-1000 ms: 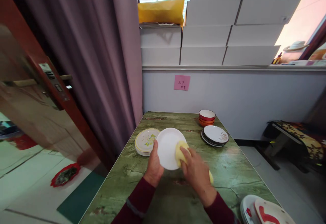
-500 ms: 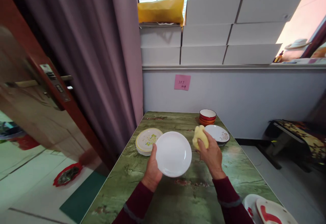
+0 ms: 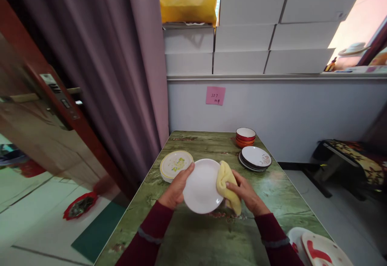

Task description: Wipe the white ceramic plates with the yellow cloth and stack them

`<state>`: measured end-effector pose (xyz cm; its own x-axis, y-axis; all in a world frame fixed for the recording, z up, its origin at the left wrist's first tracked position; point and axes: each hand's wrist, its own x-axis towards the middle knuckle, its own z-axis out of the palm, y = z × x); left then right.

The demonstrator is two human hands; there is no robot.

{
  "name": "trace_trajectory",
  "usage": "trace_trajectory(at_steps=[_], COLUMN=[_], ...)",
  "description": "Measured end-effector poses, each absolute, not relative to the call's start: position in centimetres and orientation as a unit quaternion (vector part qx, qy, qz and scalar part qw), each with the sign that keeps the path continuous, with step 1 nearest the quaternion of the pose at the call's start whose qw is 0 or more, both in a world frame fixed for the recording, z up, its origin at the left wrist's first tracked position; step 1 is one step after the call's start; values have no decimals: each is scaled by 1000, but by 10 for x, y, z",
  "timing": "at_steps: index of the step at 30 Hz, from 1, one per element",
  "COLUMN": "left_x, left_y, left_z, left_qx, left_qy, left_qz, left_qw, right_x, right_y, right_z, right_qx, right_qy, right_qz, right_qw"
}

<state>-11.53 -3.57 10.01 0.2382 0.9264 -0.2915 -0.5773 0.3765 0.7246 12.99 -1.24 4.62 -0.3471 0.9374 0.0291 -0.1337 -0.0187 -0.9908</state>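
My left hand [image 3: 174, 188] grips the left rim of a plain white plate [image 3: 200, 187], held tilted above the green marble-patterned table [image 3: 211, 233]. My right hand [image 3: 246, 193] is closed on a yellow cloth [image 3: 226, 185], which presses against the plate's right edge. Both sleeves are dark red.
A stack of yellow-rimmed plates [image 3: 174, 164] lies just left of the white plate. Dark-rimmed plates [image 3: 255, 157] and red bowls [image 3: 245, 136] stand at the far right of the table. Red-patterned plates [image 3: 319, 250] sit at the near right corner. A curtain and door stand at the left.
My right hand, which had lifted the cloth off to the right, has come back and set it against the plate's right edge. The left hand has kept hold of the plate.
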Motion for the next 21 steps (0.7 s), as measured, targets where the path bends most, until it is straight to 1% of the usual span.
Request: trace_trajectory(at_steps=[2,4,8,12,15,17,19,21], left_x=[-119,-117,-103,-92,-83,-71,-54,-39], left_y=[-32,-30,-31,-33,-34,-36,-40,-47], left_z=[108,110,104,99,102,101,96,86], left_qx=[278,286,233,156,114,98,77,45], left_qy=[371,372,349,331,288,259,251,261], left_qz=[476,471,509,548,587,639,700,740], left_qw=[747,747,752,752,748,718,665,619], right_x=[128,122,108,102,90,74,57,44], right_y=[-12,-13,-18,-22,-30,-38,-47,-53], right_z=[45,42,39,41,45,49,52,54], right_qx=[-366,-365,-361,-348,-317,-319,-322,-321], right_qy=[-580,-571,-449,-342,-274,-218,-163,-127], right_qz=[592,586,641,700,729,722,709,707], right_qw=[423,445,507,521,542,575,606,617])
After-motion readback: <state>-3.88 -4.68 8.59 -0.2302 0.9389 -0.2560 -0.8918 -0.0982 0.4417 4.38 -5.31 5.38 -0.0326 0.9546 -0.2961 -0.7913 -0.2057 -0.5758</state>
